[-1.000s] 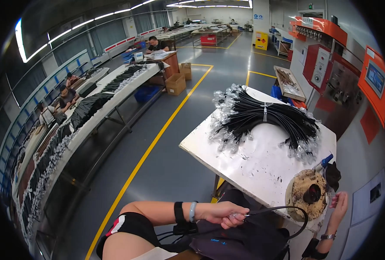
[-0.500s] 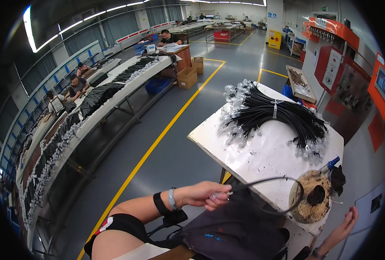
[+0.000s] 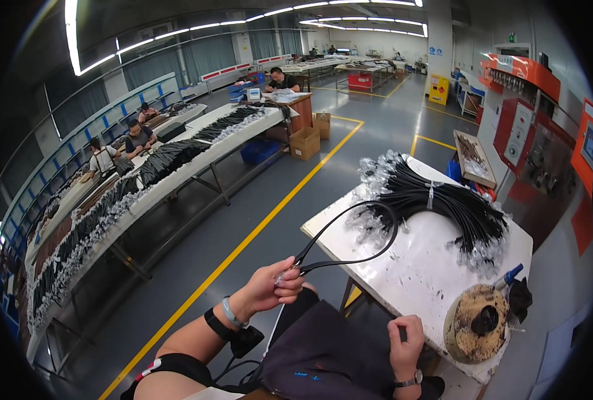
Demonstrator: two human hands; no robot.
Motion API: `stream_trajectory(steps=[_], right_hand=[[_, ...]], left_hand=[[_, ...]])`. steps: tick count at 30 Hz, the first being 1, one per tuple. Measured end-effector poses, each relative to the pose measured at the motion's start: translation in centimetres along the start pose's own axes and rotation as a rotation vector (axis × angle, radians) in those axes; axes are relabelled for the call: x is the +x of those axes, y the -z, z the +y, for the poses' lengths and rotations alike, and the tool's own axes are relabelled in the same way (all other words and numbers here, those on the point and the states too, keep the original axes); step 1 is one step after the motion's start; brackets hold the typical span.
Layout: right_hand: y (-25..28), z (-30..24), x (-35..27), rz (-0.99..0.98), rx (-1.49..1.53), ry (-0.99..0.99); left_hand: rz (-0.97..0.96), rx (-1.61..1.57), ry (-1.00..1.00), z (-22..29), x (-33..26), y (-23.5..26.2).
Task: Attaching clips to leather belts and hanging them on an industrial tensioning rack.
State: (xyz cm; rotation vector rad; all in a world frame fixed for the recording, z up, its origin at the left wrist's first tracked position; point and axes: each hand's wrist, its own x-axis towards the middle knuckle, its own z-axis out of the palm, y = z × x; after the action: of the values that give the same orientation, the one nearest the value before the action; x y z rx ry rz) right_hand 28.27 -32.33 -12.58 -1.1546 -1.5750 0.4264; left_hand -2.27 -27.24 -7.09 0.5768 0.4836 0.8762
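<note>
While the left hand pinches both ends of one black strap with its fingers pressed close, the rest of the strap makes a big loop that sticks out in the air toward the white table. Something clear and shiny shows by those fingers, but it is too small to tell what it is. The right hand is near the table's close edge, away from the strap, with its fingers curled in; I cannot tell if it hides anything. On the table lies a big bundle of black straps. It is already tied in the middle with a clear tie, and many of its ends have clear plastic on them. So that bundle looks done, while the one strap is not lying with it. Near the table's corner sit a round, tan pot with dark stains and a blue bottle. I cannot tell if the strap has anything left to be done.
</note>
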Motion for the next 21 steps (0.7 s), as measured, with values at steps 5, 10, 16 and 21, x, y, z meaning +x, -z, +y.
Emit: stream_trajectory(steps=[5, 10, 16, 21], right_hand=[[-4.3, 1.2, 4.3, -0.122, -0.048, -0.045], [-8.0, 5.9, 6.2, -0.133, 0.032, -0.308], [-9.7, 7.7, 6.7, -0.003, 0.009, -0.490], [-9.7, 8.4, 5.7, 0.125, -0.029, -0.531]], left_hand=[[0.050, -0.051, -0.093, 0.9, -1.5, 3.8], [0.121, -0.141, -0.145, 2.0, -0.8, 7.9], [0.146, -0.204, -0.167, 6.3, 3.4, 12.1], [0.128, -0.245, -0.228, 10.3, 5.8, 16.2]])
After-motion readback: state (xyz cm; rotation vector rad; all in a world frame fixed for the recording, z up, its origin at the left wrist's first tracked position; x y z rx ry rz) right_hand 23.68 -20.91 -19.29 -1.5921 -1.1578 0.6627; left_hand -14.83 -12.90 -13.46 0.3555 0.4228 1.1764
